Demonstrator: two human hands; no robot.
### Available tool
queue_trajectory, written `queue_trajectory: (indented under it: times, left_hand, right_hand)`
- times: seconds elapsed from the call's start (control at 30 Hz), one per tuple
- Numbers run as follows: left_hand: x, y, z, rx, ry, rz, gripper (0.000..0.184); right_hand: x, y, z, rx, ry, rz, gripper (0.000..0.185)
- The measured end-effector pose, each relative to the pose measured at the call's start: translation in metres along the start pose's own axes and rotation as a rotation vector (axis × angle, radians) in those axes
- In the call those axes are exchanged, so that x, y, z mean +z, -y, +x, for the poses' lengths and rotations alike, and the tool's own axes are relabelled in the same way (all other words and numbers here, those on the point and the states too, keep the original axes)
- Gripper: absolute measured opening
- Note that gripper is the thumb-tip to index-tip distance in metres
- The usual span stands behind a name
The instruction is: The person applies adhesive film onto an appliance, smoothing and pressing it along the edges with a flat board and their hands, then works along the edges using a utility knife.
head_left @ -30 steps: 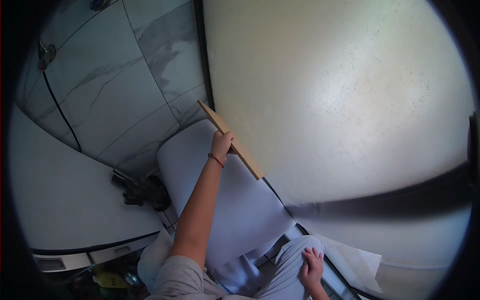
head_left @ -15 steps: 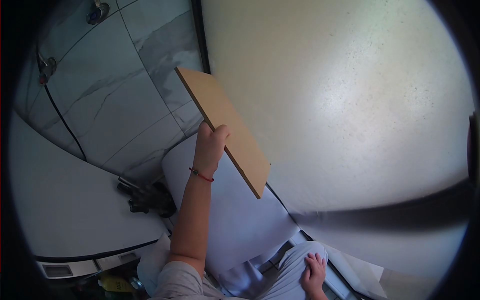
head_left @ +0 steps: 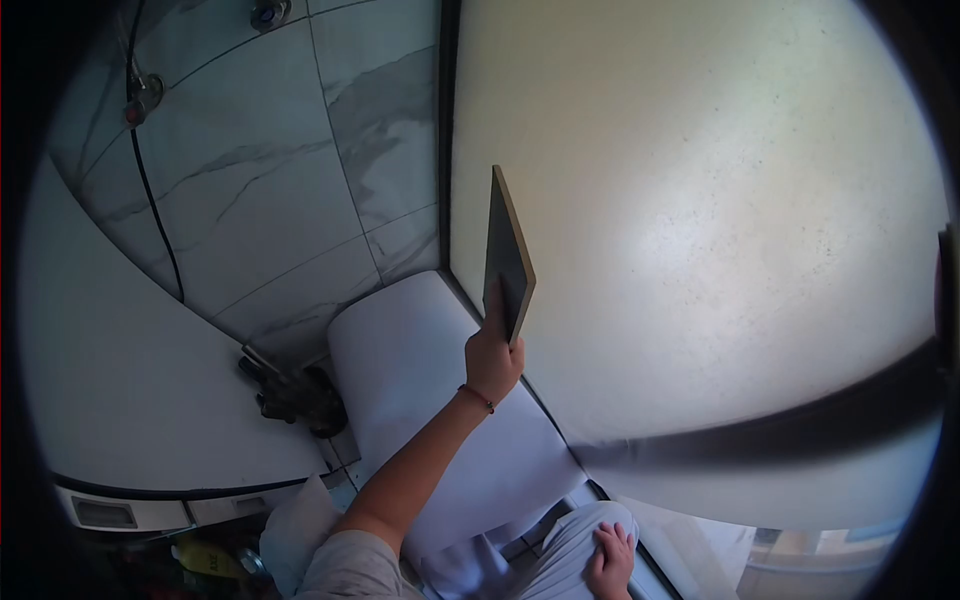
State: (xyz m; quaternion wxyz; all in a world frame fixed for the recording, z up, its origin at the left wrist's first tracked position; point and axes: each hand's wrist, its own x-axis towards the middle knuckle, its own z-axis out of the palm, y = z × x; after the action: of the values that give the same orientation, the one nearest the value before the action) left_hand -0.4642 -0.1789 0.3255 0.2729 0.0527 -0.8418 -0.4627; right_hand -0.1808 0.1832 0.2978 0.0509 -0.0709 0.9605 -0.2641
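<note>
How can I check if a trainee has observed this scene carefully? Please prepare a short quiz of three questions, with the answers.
1. Multiple choice: what is the left hand holding?
A) a bottle
B) a thin board
C) a folded cloth

2. True or false: the right hand rests on the trouser leg.

3. Fill in the missing word: the bracelet is worn on the ____ wrist.

Key: 1 B; 2 true; 3 left
</note>
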Motion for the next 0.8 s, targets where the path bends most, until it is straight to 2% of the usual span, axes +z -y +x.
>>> queue_trajectory:
  times: [0.07,0.17,0.27,0.37,0.47,0.57,0.67,0.7,0.77,0.8]
  left_hand:
    - [0.002,0.02,0.024,0.085,-0.084,0.077,0.084]
    - [-0.009,0.04,0.074,0.016,-0.074,0.09,0.086]
    - [-0.012,0.058,0.092,0.126,-0.177,0.08,0.087]
    - [-0.019,0.065,0.104,0.039,-0.156,0.083,0.087]
    - [-0.015,0.061,0.112,0.106,-0.253,0.1,0.087]
    - [-0.026,0.054,0.106,-0.033,-0.12,0.053,0.087]
    - [-0.012,0.031,0.064,0.167,-0.172,0.169,0.091]
    - [-0.013,0.022,0.053,0.12,-0.098,0.113,0.091]
    - [-0.013,0.025,0.061,0.145,-0.136,0.137,0.091]
    - [-0.018,0.032,0.074,0.094,-0.112,0.126,0.091]
  right_hand:
    - [-0.001,0.004,0.0,-0.004,-0.012,-0.003,0.033]
    - [-0.004,0.009,0.001,-0.017,-0.01,0.011,0.034]
    - [0.0,0.007,-0.001,-0.014,-0.027,0.004,0.035]
    - [0.002,0.006,0.001,-0.024,-0.03,-0.02,0.036]
    - [0.0,0.012,-0.002,-0.015,-0.027,-0.026,0.036]
    - [-0.001,0.013,-0.001,-0.019,-0.037,-0.031,0.036]
    - [-0.001,0.013,0.001,-0.02,-0.034,-0.028,0.035]
    - [-0.002,0.015,0.001,-0.016,-0.032,-0.035,0.034]
    - [-0.001,0.017,0.001,-0.008,-0.042,-0.039,0.034]
    - [-0.001,0.016,-0.001,-0.006,-0.044,-0.037,0.033]
